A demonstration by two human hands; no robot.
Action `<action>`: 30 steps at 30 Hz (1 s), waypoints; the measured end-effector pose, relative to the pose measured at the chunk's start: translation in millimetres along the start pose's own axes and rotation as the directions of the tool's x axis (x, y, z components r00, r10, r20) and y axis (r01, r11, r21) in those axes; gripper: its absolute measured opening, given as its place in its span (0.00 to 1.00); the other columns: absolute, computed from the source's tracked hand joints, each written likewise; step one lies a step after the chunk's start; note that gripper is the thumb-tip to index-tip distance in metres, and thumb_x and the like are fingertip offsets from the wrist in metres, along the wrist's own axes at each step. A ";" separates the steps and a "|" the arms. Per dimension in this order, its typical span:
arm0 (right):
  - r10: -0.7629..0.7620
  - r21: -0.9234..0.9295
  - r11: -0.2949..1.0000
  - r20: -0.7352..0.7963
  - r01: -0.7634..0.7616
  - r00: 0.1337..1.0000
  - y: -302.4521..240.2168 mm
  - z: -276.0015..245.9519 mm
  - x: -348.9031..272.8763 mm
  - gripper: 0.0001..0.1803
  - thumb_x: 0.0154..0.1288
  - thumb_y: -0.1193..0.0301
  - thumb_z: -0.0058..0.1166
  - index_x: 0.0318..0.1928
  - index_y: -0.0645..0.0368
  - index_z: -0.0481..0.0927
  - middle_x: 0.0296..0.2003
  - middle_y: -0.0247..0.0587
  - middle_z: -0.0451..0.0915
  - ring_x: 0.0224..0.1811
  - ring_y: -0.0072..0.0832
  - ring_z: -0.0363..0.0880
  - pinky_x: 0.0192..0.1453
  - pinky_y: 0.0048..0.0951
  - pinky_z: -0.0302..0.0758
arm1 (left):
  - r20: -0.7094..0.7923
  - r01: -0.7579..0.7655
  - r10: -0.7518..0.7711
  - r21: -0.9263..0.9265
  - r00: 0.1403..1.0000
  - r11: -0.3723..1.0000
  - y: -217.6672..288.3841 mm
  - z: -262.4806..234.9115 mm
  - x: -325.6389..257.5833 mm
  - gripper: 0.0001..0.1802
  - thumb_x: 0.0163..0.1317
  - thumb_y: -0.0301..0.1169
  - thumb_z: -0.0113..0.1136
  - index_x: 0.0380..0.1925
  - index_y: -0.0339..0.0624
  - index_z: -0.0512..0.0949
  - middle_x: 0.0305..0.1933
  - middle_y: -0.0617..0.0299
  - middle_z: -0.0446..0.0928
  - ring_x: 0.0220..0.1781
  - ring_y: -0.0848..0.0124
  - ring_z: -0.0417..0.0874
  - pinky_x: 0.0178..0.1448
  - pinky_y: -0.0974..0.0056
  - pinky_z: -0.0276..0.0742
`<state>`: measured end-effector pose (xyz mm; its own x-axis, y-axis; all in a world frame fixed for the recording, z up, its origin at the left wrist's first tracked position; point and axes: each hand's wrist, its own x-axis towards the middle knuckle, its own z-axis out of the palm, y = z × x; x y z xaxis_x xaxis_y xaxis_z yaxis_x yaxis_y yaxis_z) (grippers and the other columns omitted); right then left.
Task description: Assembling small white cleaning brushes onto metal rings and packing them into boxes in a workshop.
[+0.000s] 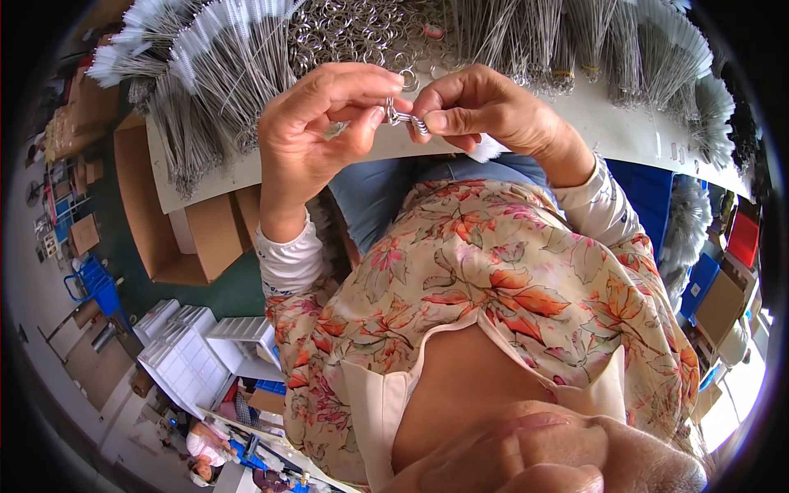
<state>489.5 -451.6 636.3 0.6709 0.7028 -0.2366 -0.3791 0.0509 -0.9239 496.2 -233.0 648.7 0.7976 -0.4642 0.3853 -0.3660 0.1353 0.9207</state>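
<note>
Small ringed metal piece (403, 118) at 12 o'clock, between hands. Left hand (316, 123): thumb, fingers pinching it at their 3 o'clock. Right hand (497, 111): fingertips clamped on its 4-o'clock end.

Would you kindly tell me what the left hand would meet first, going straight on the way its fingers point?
The left hand would probably meet the right hand first, beyond the small metal pieces held between them, though depth is unclear in this view.

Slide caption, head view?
Left hand and right hand hold small metal parts near loose rings and bundled brushes on a table.
</note>
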 end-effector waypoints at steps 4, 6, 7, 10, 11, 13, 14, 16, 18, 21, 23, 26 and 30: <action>-0.025 0.021 0.999 0.014 0.024 1.000 -0.4 1.7 -0.6 0.13 0.63 0.61 0.57 0.35 0.59 0.83 0.21 0.24 0.74 0.20 0.12 0.66 0.25 0.14 0.60 | 0.070 0.025 -0.030 0.069 0.997 0.997 10.3 -4.2 4.7 0.13 0.50 0.10 0.56 0.37 0.29 0.77 0.44 0.49 0.77 0.40 0.65 0.84 0.42 0.69 0.84; -0.022 0.025 0.999 -0.001 0.022 1.000 -2.0 2.3 -2.8 0.13 0.63 0.61 0.57 0.35 0.59 0.83 0.21 0.24 0.74 0.20 0.12 0.66 0.25 0.14 0.60 | 0.062 0.016 -0.021 0.072 0.998 0.997 7.6 -3.3 4.9 0.13 0.50 0.10 0.56 0.37 0.29 0.77 0.44 0.49 0.77 0.40 0.65 0.84 0.42 0.69 0.84; -0.019 0.028 0.999 -0.011 0.019 1.000 -2.5 2.3 -3.3 0.13 0.63 0.61 0.56 0.35 0.59 0.83 0.22 0.24 0.75 0.20 0.12 0.66 0.25 0.14 0.60 | 0.049 0.007 -0.011 0.077 0.999 0.997 7.0 -3.0 5.2 0.13 0.49 0.10 0.56 0.36 0.29 0.77 0.44 0.48 0.76 0.40 0.65 0.84 0.41 0.69 0.84; -0.011 0.017 1.000 0.002 0.011 1.000 -2.1 -1.0 -4.1 0.13 0.63 0.61 0.56 0.35 0.59 0.82 0.22 0.25 0.75 0.20 0.12 0.65 0.25 0.14 0.60 | 0.042 0.004 -0.007 0.074 0.999 0.997 7.7 -1.6 7.4 0.12 0.49 0.10 0.57 0.36 0.28 0.77 0.44 0.48 0.77 0.39 0.65 0.84 0.41 0.69 0.84; -0.012 0.017 1.000 0.000 0.012 1.000 -1.9 -0.7 -4.0 0.13 0.63 0.61 0.56 0.35 0.59 0.82 0.22 0.25 0.75 0.20 0.12 0.65 0.25 0.14 0.60 | 0.044 0.004 -0.007 0.074 0.999 0.997 8.0 -1.5 7.5 0.12 0.49 0.10 0.57 0.36 0.28 0.77 0.44 0.48 0.77 0.39 0.65 0.84 0.41 0.69 0.84; -0.025 0.036 0.999 -0.002 0.025 1.000 -1.2 0.1 -3.8 0.13 0.63 0.61 0.57 0.35 0.59 0.82 0.21 0.24 0.74 0.20 0.12 0.66 0.25 0.14 0.60 | 0.055 -0.016 0.008 0.147 0.998 0.989 8.4 -0.7 6.7 0.14 0.49 0.10 0.53 0.38 0.26 0.75 0.43 0.43 0.77 0.39 0.59 0.84 0.42 0.64 0.83; -0.025 0.037 0.999 -0.003 0.025 1.000 0.4 -0.3 -3.7 0.13 0.63 0.61 0.57 0.35 0.59 0.82 0.21 0.24 0.74 0.20 0.12 0.66 0.25 0.14 0.60 | 0.056 -0.016 0.008 0.146 0.998 0.989 7.5 1.2 6.6 0.14 0.49 0.10 0.53 0.38 0.26 0.75 0.43 0.43 0.77 0.39 0.59 0.84 0.42 0.64 0.83; -0.048 0.035 0.998 -0.054 0.050 0.997 4.3 -1.1 -2.7 0.11 0.63 0.62 0.57 0.35 0.58 0.83 0.21 0.24 0.74 0.20 0.11 0.67 0.24 0.14 0.61 | -0.038 -0.053 0.066 0.268 0.997 0.962 4.9 7.5 6.2 0.15 0.49 0.10 0.53 0.40 0.25 0.75 0.41 0.44 0.78 0.39 0.61 0.84 0.43 0.65 0.82; -0.120 0.009 0.992 -0.167 0.124 0.979 -4.5 7.1 -7.5 0.11 0.63 0.63 0.57 0.36 0.58 0.83 0.21 0.24 0.74 0.21 0.11 0.67 0.24 0.14 0.61 | -0.091 -0.069 0.098 0.282 0.991 0.957 6.8 13.6 7.8 0.15 0.48 0.11 0.57 0.39 0.27 0.77 0.41 0.48 0.79 0.38 0.64 0.85 0.42 0.68 0.83; -0.234 -0.038 0.971 -0.308 0.234 0.922 -26.5 20.5 -7.3 0.09 0.63 0.66 0.58 0.36 0.59 0.82 0.22 0.25 0.75 0.21 0.11 0.68 0.24 0.14 0.63 | -0.152 -0.108 0.173 0.362 0.973 0.926 12.3 16.3 8.3 0.15 0.46 0.12 0.61 0.38 0.29 0.79 0.39 0.52 0.81 0.36 0.68 0.85 0.40 0.71 0.82; -0.339 -0.136 0.941 -0.332 0.311 0.880 -31.2 25.9 -5.8 0.09 0.64 0.68 0.56 0.38 0.62 0.80 0.23 0.27 0.72 0.23 0.12 0.67 0.25 0.15 0.63 | -0.148 -0.136 0.219 0.433 0.964 0.891 11.6 17.3 10.5 0.15 0.46 0.13 0.61 0.38 0.29 0.79 0.39 0.53 0.81 0.36 0.68 0.85 0.40 0.72 0.82; -0.337 -0.175 0.941 -0.382 0.291 0.860 -30.4 28.0 -1.7 0.09 0.62 0.69 0.58 0.38 0.61 0.80 0.25 0.27 0.75 0.23 0.11 0.68 0.26 0.15 0.64 | -0.186 -0.151 0.244 0.408 0.952 0.900 9.3 16.4 14.0 0.15 0.45 0.14 0.62 0.37 0.30 0.80 0.39 0.53 0.81 0.35 0.70 0.85 0.40 0.72 0.82; -0.279 -0.230 0.951 -0.346 0.207 0.896 -38.3 27.6 -3.5 0.07 0.61 0.71 0.59 0.38 0.61 0.80 0.28 0.27 0.78 0.25 0.10 0.69 0.27 0.14 0.66 | -0.179 -0.146 0.223 0.367 0.958 0.919 15.0 10.0 14.2 0.15 0.46 0.13 0.61 0.38 0.29 0.80 0.38 0.53 0.81 0.34 0.71 0.84 0.39 0.72 0.82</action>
<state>484.1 -436.3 680.8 0.9271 0.3703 -0.0580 -0.0747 0.0309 -0.9967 497.2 -246.4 667.4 0.7683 -0.2574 0.5860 -0.6284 -0.1296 0.7670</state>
